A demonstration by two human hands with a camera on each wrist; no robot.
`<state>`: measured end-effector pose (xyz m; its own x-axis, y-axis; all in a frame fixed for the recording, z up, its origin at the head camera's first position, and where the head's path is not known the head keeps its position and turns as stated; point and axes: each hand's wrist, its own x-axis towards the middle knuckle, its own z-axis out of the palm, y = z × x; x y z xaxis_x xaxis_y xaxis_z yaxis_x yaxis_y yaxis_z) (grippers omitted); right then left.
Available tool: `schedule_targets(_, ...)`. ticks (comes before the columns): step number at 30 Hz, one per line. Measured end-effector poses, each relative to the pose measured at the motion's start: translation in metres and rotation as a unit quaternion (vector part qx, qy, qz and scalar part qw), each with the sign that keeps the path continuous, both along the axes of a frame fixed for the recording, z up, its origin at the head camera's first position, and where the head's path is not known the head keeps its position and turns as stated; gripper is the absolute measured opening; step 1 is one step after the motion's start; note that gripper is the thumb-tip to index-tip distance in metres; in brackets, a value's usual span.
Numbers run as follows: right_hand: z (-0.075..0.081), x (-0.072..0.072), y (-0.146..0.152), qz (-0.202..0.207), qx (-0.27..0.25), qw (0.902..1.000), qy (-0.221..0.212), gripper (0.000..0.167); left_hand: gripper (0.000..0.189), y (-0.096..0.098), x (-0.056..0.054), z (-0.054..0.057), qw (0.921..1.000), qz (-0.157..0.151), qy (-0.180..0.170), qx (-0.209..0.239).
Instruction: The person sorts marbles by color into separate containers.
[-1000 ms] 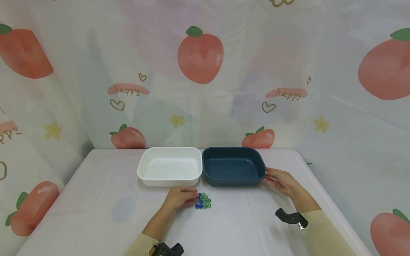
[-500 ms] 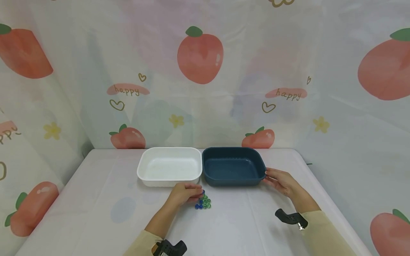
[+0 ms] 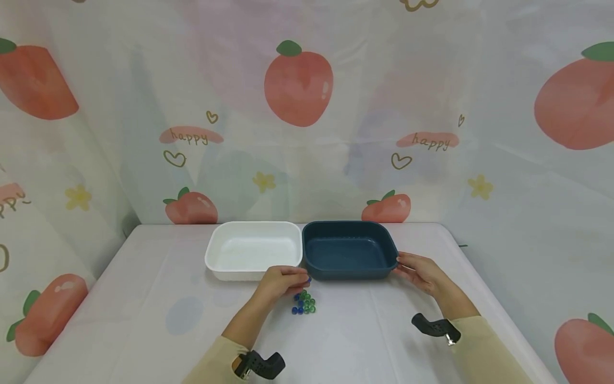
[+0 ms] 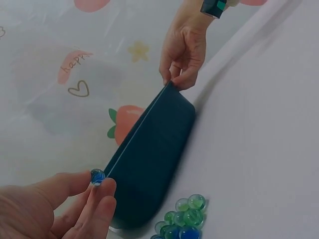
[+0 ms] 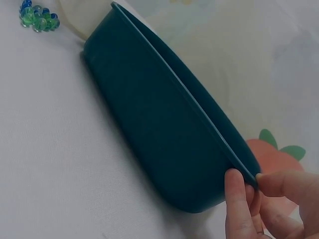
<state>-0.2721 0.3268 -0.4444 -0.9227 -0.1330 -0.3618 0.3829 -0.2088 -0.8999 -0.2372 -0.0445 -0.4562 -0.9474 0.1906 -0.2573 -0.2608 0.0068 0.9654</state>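
Observation:
My left hand (image 3: 282,281) pinches a blue glass marble (image 4: 97,176) between thumb and fingertips, raised off the table near the front of the two bins. Below that hand, several green and blue marbles (image 3: 307,306) lie clustered on the white cloth. With thumb and fingers, my right hand (image 3: 423,272) holds the right end of a dark blue plastic bin (image 3: 350,274) at its rim. In the right wrist view the thumb (image 5: 281,183) lies over that rim, with fingers against the outer wall. No marble shows inside the blue bin.
A white bin (image 3: 235,275) stands left of the blue one, their sides touching or nearly so. White cloth covers the table (image 3: 120,320). A printed curtain (image 3: 307,176) hangs behind the table.
My left hand has lifted a blue marble from the cluster and moved up and right toward the gap between the bins. My right hand keeps its hold on the blue bin.

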Motion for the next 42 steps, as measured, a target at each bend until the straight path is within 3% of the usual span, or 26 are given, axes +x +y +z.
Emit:
schedule_targets(9,0.000,0.000,0.000,0.008,-0.001,1.0000,0.005,0.056,0.031,0.007,-0.004,0.006,0.9997,0.017,0.008,0.017)
schedule_targets(20,0.000,0.001,-0.001,0.016,-0.002,0.9999,0.004,0.060,0.030,0.018,-0.015,0.015,0.9995,0.025,0.019,0.000)
schedule_targets(27,-0.001,-0.001,0.001,0.012,-0.005,0.9999,0.009,0.049,0.030,0.023,-0.021,0.018,0.9990,0.036,0.025,0.001)
schedule_targets(42,-0.002,-0.001,0.001,0.004,-0.002,0.9999,0.010,0.048,0.027,0.033,-0.030,0.019,0.9976,0.067,0.017,-0.004)
